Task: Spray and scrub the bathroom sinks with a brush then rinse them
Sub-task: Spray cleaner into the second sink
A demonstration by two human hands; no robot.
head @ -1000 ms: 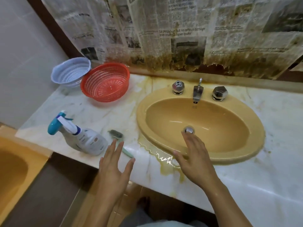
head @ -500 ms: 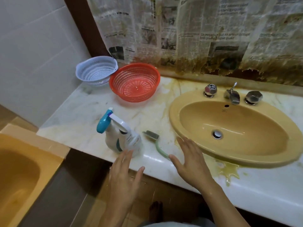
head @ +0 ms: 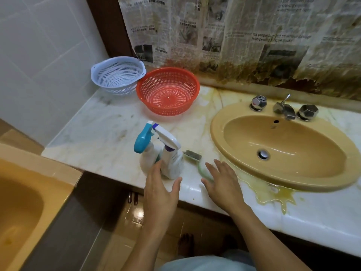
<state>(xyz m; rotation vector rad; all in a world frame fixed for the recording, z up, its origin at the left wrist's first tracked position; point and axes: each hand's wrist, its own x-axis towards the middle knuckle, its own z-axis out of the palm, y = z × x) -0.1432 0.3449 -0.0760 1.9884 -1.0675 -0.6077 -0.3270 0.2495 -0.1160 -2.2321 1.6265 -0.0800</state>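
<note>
A yellow oval sink (head: 224, 141) is set in the marble counter (head: 101, 137), with chrome taps (head: 284, 109) at its back. A white spray bottle (head: 172, 161) with a teal and white trigger head stands near the counter's front edge. A small brush (head: 192, 155) with a pale green handle lies just right of the bottle. My left hand (head: 161, 189) is spread open, its fingertips close to the bottle's base. My right hand (head: 222, 182) hovers open over the brush handle, hiding most of it. Neither hand grips anything.
A red colander (head: 168, 90) and a pale blue colander (head: 118, 75) sit at the back left of the counter. Yellowish water (head: 273, 194) pools at the sink's front rim. A second yellow basin (head: 21, 208) lies lower at the left. Stained newspaper (head: 234, 36) covers the wall.
The view has swung left and nearer the bottle. My right hand left the sink rim and came over the brush handle; my left hand came up to the bottle's base.
</note>
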